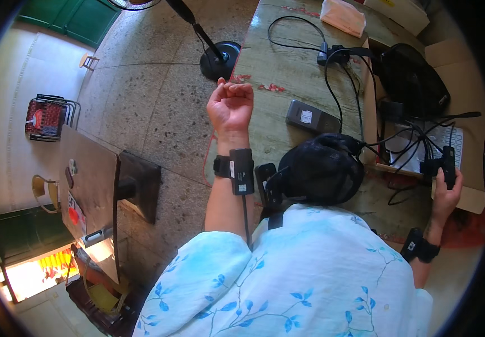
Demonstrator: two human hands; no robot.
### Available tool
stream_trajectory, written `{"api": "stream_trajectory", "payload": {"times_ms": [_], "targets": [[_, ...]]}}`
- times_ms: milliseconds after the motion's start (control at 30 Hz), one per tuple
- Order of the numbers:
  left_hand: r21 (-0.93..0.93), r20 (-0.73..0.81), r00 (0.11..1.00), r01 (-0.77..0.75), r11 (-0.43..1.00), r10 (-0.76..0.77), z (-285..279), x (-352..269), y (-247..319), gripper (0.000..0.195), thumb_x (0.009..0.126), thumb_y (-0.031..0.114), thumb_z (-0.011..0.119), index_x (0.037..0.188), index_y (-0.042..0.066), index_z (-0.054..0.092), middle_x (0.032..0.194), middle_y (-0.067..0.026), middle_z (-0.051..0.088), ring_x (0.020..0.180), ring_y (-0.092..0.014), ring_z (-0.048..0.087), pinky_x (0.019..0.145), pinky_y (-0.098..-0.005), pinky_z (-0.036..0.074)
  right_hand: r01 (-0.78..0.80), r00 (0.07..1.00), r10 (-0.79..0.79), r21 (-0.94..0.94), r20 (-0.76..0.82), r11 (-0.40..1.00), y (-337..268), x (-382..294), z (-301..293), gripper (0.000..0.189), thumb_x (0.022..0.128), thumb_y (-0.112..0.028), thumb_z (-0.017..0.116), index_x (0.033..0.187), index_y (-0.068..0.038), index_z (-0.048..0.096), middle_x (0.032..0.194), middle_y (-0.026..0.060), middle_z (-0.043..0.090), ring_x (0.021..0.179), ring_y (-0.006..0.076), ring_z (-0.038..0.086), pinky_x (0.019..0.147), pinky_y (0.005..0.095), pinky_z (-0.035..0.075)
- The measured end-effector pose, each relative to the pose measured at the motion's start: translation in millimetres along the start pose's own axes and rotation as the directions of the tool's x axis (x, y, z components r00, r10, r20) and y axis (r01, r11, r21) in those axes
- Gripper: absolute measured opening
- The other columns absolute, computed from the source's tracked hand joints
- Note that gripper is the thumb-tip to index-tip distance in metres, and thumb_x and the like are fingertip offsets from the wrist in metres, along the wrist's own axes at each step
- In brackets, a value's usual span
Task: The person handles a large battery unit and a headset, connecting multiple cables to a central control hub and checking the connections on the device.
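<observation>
My left hand (231,105) is held palm up over the table's left edge, with fingers loosely curled and nothing visible in the palm. A black device with a cable (241,172) is strapped to that forearm. At the far right, my right hand (447,193) grips a small black oblong device (449,164) over a cardboard box (461,63). Tangled black cables (419,139) lie in the box, beside a black pouch (419,80) and a white keyboard-like item (453,139). A second strapped device (412,244) sits at my right wrist.
On the table (276,67) lie a grey power bank (312,116), a cabled black adapter (331,54) and a tissue pack (343,17). A rounded black mesh item (322,168) is before my chest. A black stand base (220,59) and another table (90,168) stand left.
</observation>
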State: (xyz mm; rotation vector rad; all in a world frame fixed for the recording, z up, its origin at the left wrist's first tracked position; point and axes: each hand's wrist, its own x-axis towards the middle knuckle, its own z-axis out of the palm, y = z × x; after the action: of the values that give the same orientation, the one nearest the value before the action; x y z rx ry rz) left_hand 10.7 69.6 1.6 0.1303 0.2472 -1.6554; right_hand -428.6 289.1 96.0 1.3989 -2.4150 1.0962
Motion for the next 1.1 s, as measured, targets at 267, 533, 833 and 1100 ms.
{"api": "stream_trajectory", "payload": {"times_ms": [267,533,833,1100], "targets": [[0.395,-0.152,0.984,0.151,0.906,-0.098,-28,11,56,0.014,0.085,0.001,0.047,0.075,0.002,0.056,0.07,-0.0117,0.06,0.067,-0.024,0.06,0.074,-0.0389,0.05,-0.313,0.945,0.312,0.556,0.1,0.77,-29,17,13,0.028,0.073,-0.015,0.069,0.095,0.0,0.059,0.084,0.003,0.059,0.075,0.0102,0.053,0.068,0.024,0.044],[0.327,-0.042,0.974,0.224,0.918,-0.223,-32,36,42,0.018,0.087,0.0,0.045,0.102,-0.002,0.055,0.075,-0.0114,0.056,0.07,-0.021,0.054,0.076,-0.039,0.048,-0.407,0.736,0.532,0.901,0.42,-0.148,-8,49,-12,0.01,0.076,-0.012,0.065,0.082,-0.006,0.059,0.069,0.0052,0.058,0.059,0.0177,0.057,0.071,0.0403,0.054],[0.371,0.064,0.962,0.223,0.902,-0.264,-38,29,30,0.019,0.09,0.002,0.04,0.104,-0.001,0.053,0.079,-0.0138,0.06,0.075,-0.022,0.059,0.081,-0.039,0.045,-0.395,0.665,0.603,0.893,0.44,-0.216,-14,48,-9,0.012,0.075,-0.012,0.066,0.08,-0.005,0.057,0.067,0.0059,0.052,0.062,0.0191,0.054,0.074,0.0414,0.053],[0.414,-0.083,0.987,0.158,0.896,-0.136,-28,29,21,0.02,0.091,0.003,0.04,0.105,-0.003,0.052,0.075,-0.0107,0.053,0.07,-0.02,0.052,0.079,-0.0383,0.045,-0.408,0.691,0.482,0.841,0.539,-0.356,4,53,-11,0.012,0.077,-0.015,0.061,0.082,-0.005,0.059,0.067,0.0085,0.057,0.061,0.0229,0.055,0.08,0.0437,0.05]]}}
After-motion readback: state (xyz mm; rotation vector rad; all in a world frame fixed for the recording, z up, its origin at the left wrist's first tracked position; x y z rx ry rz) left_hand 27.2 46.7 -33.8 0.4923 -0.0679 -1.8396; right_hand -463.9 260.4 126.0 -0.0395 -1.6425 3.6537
